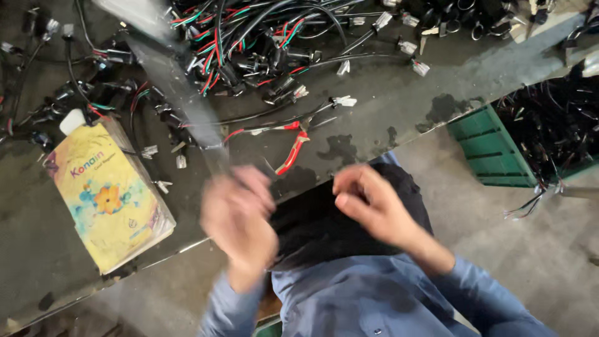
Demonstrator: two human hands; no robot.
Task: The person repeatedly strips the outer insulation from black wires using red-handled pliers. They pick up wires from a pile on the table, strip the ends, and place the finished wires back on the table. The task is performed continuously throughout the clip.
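Note:
My left hand [239, 215] is blurred by motion at the table's near edge, with its fingers closed around the lower end of a long clear plastic sleeve [178, 87]. The sleeve stretches up and away to the left over the table. My right hand [369, 205] is held a little to the right above a black cloth [318, 228] on my lap. Its fingers are curled in and nothing shows between them. Red-handled cutters [293, 151] lie on the table just beyond and between both hands.
A pile of black, red and green wire harnesses [249, 43] with white plugs covers the far side of the dark table [387, 106]. A yellow flowered pouch [107, 196] lies at the left. A green crate [493, 150] of black wires stands on the floor at the right.

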